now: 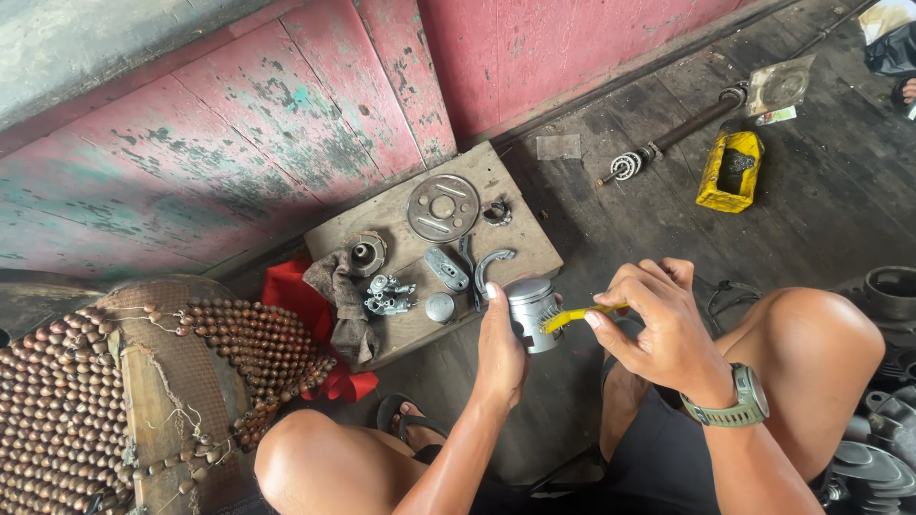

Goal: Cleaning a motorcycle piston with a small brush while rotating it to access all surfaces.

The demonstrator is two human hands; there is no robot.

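Piston (530,310) in left hand (500,353) | yellow brush (578,316) in right hand (663,329)

Bare floor (611,205) lies open right of the wooden board (520,250), itself crowded with metal parts (443,208).

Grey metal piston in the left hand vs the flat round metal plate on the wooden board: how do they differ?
The grey metal piston is a short cylinder; the flat round metal plate is a thin disc with cut-out slots and a centre hole. The piston is held off the floor in the left hand, with the right hand putting a yellow-handled brush to it; the plate lies untouched on the wooden board. Both are dull grey metal.
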